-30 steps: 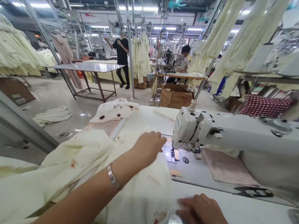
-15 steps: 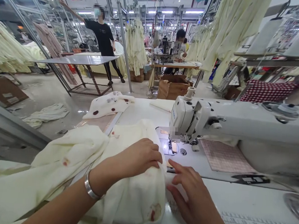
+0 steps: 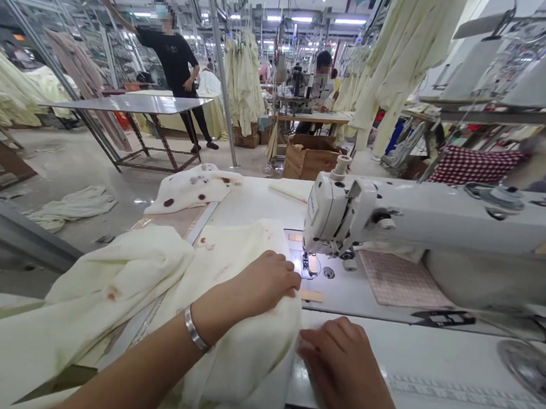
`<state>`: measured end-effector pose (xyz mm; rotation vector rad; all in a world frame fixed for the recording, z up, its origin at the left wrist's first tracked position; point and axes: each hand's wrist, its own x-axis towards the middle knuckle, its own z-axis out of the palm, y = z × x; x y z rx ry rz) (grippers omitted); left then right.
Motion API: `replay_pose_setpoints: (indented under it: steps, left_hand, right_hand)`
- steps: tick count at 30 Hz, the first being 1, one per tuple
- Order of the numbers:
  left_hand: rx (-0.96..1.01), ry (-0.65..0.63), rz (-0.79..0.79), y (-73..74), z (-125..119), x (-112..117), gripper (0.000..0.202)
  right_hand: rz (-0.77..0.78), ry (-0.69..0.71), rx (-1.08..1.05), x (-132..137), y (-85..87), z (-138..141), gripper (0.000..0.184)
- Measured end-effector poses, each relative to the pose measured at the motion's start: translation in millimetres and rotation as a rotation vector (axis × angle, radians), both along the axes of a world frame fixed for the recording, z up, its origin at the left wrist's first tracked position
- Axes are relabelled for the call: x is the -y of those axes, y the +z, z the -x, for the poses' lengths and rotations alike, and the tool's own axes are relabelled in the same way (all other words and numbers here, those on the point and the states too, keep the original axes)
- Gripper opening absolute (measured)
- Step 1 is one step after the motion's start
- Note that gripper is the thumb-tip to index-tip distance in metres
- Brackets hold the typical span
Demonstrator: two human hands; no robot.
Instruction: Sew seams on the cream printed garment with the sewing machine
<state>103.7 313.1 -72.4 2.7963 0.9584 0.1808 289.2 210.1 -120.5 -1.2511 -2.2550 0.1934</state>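
Note:
A cream garment (image 3: 241,344) with small reddish printed motifs lies bunched over the left part of the sewing table. My left hand (image 3: 268,284) is closed over its right edge, fingers curled around a fold. Just below, my right hand (image 3: 340,357) has its fingers bent and drawn together at the same edge; its thumb is blurred and partly hidden. Beyond my hands stands a white sewing machine (image 3: 402,215). The lit presser foot (image 3: 305,262) is just up and right of my left hand, apart from the garment.
A spotted cream cloth piece (image 3: 185,193) lies at the table's far left. Pink checked fabric (image 3: 400,280) sits under the machine arm. A measuring tape strip (image 3: 456,388) runs along the right front. Behind, a person in black (image 3: 168,62) stands at a grey table (image 3: 135,103).
My right hand has moved down slightly, and its spread fingers have curled in at the garment's edge. My left hand stays on the fold. The camera view has shifted a little.

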Motion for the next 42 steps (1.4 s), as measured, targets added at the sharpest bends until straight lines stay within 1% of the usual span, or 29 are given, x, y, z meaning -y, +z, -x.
replay_pose_setpoints:
  steps: [2, 4, 7, 9, 11, 14, 16, 19, 23, 24, 27, 28, 32, 34, 35, 37, 39, 40, 42]
  left_hand:
    - [-0.015, 0.012, -0.018, -1.6, 0, -1, 0.008]
    - [-0.014, 0.023, -0.014, 0.8, 1, -2, 0.008]
    - [-0.002, 0.032, -0.018, 2.6, 3, -2, 0.009]
    - [0.004, 0.027, -0.019, -2.2, 2, -3, 0.007]
    - [0.003, 0.027, -0.015, -10.2, 1, -3, 0.004]
    - [0.004, 0.049, -0.008, -19.7, -1, -3, 0.004]
    - [0.006, 0.065, -0.002, -21.1, -2, -3, 0.003]
    - [0.002, 0.077, 0.008, -19.1, -4, -1, 0.004]
    - [-0.005, 0.078, 0.013, -19.8, -4, -1, 0.004]
    - [-0.004, 0.08, 0.011, -21.0, -3, -1, 0.005]
    - [-0.001, 0.089, 0.001, -23.4, -3, -2, 0.008]
    - [-0.003, 0.094, -0.009, -22.8, -4, -1, 0.008]
    - [-0.041, 0.102, -0.053, -12.8, -12, 11, 0.008]
    - [-0.102, 0.103, -0.038, -9.5, -15, 24, 0.009]
    - [-0.134, 0.108, -0.021, -10.3, -16, 31, 0.009]
    - [-0.148, 0.128, -0.016, -17.7, -13, 47, 0.009]
    - [-0.085, 0.132, -0.063, -30.4, -6, 57, 0.022]
    - [-0.044, 0.13, -0.091, -37.0, -3, 59, 0.028]
    - [0.028, 0.129, -0.125, -47.1, 1, 56, 0.032]
  right_hand:
    - [0.0, 0.006, 0.061, 1, 1.4, 2, 0.012]
    - [0.014, 0.016, 0.103, 2, 0.7, 3, 0.013]
    - [0.018, 0.059, 0.111, 6, -3.2, 3, 0.015]
    - [0.023, 0.079, 0.113, 7, -5.6, 3, 0.015]
    - [0.019, 0.092, 0.109, 8, -6.6, 2, 0.015]
    - [0.024, 0.095, 0.106, 9, -6.5, 2, 0.016]
    - [0.024, 0.089, 0.093, 9, -6.0, 1, 0.017]
    - [-0.01, 0.102, 0.051, 8, -5.1, 1, 0.019]
    - [-0.07, 0.135, 0.081, 5, -6.0, 7, 0.035]
    - [-0.08, 0.137, 0.072, 5, -7.1, 9, 0.034]
    - [-0.107, 0.139, -0.015, 6, -11.2, 13, 0.02]
    - [-0.114, 0.137, -0.037, 7, -12.2, 13, 0.019]
    - [-0.19, 0.122, -0.089, 11, -13.1, 14, 0.021]
    - [-0.246, 0.157, -0.106, 10, -13.3, 14, 0.022]
    - [-0.261, 0.188, -0.107, 10, -13.5, 14, 0.023]
    - [-0.256, 0.242, -0.105, 8, -13.4, 13, 0.026]
    - [-0.245, 0.258, -0.091, 5, -11.4, 11, 0.03]
    - [-0.242, 0.27, -0.066, 2, -9.6, 10, 0.031]
    - [-0.255, 0.299, -0.004, -5, -4.9, 7, 0.03]
